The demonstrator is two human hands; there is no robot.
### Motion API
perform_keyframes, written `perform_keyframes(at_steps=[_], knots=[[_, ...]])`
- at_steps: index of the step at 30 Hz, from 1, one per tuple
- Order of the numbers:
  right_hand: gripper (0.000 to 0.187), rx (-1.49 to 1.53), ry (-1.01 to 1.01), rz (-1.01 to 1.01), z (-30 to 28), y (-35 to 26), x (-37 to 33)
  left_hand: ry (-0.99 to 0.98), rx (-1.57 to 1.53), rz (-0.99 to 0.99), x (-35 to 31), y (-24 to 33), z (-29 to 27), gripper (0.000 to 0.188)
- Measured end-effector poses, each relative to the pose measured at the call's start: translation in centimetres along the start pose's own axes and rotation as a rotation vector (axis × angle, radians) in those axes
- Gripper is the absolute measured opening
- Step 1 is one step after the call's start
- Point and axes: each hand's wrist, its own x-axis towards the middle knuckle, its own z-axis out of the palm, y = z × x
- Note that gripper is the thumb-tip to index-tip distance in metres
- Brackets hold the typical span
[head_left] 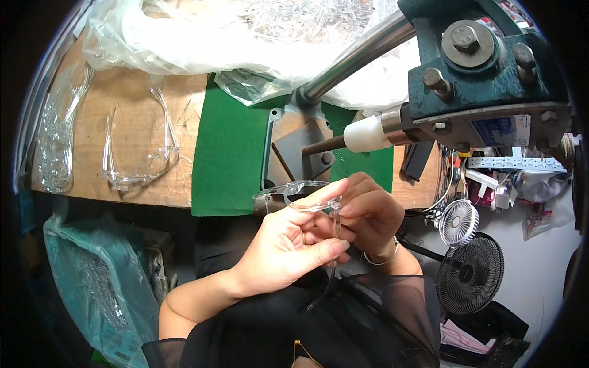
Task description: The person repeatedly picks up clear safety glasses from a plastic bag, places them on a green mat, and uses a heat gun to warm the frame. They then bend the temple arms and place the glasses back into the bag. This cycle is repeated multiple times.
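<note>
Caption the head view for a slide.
Left hand and right hand hold a clear glasses frame beside a green mat and teal metal machine.

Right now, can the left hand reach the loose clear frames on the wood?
Likely yes: nothing seems to stand between the left hand and the loose clear frames, but its grip on the held frame would probably have to be released first.

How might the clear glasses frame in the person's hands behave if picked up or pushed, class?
The clear glasses frame is probably light, since its rim looks thin. Its smooth, shiny surface suggests it may slide easily when pushed. The slender temple arm would likely flex a little, yet might snap if forced.
</note>
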Motion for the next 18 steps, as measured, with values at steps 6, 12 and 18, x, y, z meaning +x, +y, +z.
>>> perform_keyframes(at_steps=[6,12,18], knots=[[0.016,-0.097,-0.185,-0.016,-1.3,-0.7,1.9,0.022,0.069,-0.031,0.0,0.5,0.2,0.065],[0.015,-0.209,-0.182,-0.059,-1.2,-1.4,1.6,0.018,0.017,-0.025,-0.1,0.4,0.4,0.066],[0.012,-0.108,-0.134,0.008,-0.9,-1.1,1.3,0.029,0.018,-0.045,-0.3,0.4,0.3,0.066]])
